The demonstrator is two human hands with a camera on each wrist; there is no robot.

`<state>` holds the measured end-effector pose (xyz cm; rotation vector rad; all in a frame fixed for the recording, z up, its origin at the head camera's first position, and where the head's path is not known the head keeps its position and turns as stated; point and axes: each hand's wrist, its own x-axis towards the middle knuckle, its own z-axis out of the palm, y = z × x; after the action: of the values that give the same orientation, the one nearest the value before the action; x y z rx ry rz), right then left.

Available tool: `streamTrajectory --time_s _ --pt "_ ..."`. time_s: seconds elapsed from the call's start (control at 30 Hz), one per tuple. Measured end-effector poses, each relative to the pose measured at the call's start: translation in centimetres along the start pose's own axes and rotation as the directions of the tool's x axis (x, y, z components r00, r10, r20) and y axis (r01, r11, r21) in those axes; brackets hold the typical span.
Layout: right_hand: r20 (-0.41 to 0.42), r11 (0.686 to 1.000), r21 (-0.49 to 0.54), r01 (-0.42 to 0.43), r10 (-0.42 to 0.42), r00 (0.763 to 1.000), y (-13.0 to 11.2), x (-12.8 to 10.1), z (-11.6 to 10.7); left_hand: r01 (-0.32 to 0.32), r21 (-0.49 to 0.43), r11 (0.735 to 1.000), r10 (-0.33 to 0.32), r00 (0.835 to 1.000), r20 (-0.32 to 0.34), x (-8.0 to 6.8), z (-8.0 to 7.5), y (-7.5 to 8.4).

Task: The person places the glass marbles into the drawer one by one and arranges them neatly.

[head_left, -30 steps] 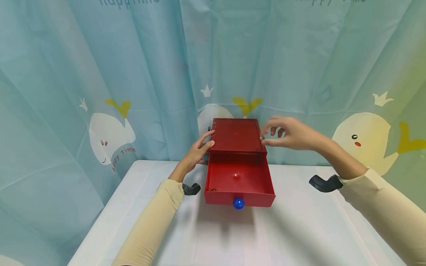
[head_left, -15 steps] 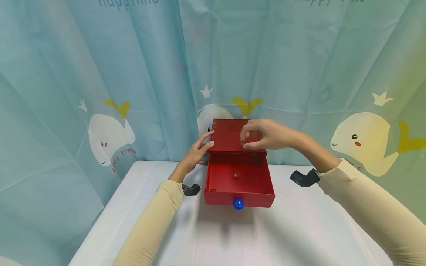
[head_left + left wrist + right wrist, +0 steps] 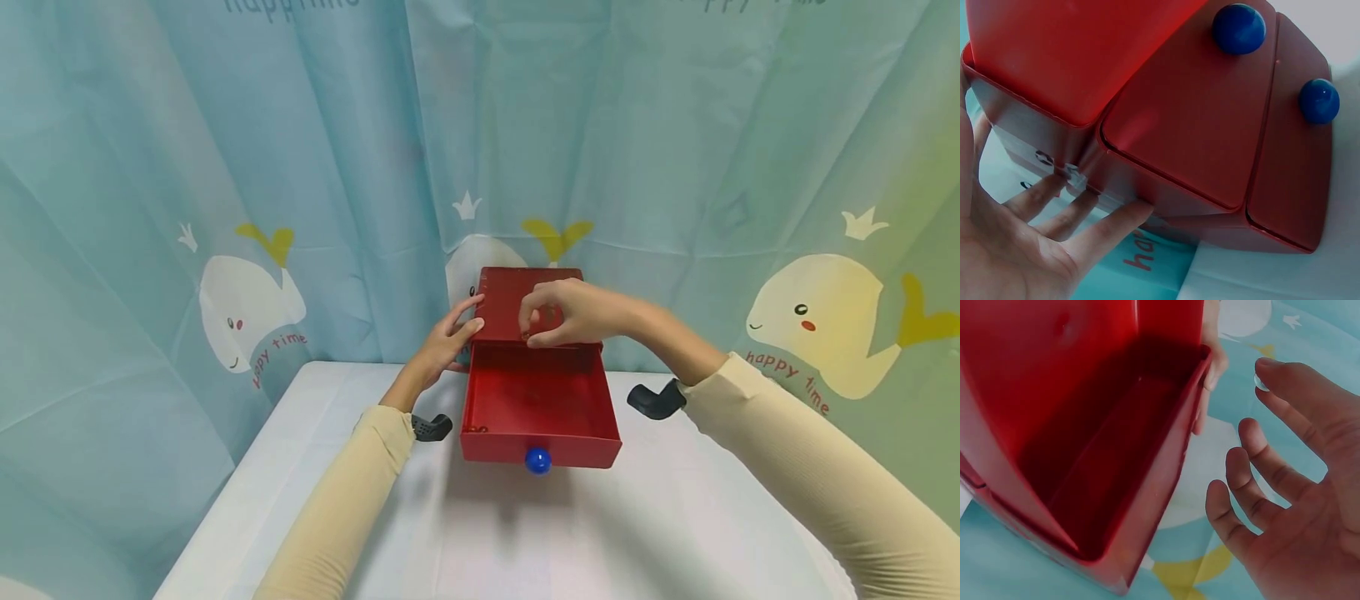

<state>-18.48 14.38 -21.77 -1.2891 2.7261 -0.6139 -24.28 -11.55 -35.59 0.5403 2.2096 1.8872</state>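
A red drawer chest stands at the middle of the table, its top drawer pulled out. Inside that drawer's front left corner lie a few small glassy marbles. My left hand rests against the chest's left side, fingers spread and fairly straight. Above the chest's front edge, my right hand pinches a small clear glass marble between thumb and index finger. Its other fingers are loosely bent in the right wrist view.
Blue knobs mark the chest's drawer fronts; two lower drawers are closed in the left wrist view. The white table meets a whale-print curtain close behind the chest.
My right hand has moved left and slightly down with the marble, from beside the chest's right edge to over its front edge. The left hand and drawer have stayed put.
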Motion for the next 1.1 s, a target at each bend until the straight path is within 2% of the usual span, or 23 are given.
streamTrajectory --time_s 0.43,1.1 --pt "0.035 1.0 0.004 0.024 -0.024 0.999 -0.2 1.4 1.5 0.006 0.009 1.0 -0.006 1.0 -0.008 0.0 0.0 0.1" --pt "0.042 0.999 0.013 0.044 -0.045 0.998 -0.1 1.6 2.6 0.003 0.008 1.0 -0.003 1.0 -0.007 0.1 0.1 0.0"
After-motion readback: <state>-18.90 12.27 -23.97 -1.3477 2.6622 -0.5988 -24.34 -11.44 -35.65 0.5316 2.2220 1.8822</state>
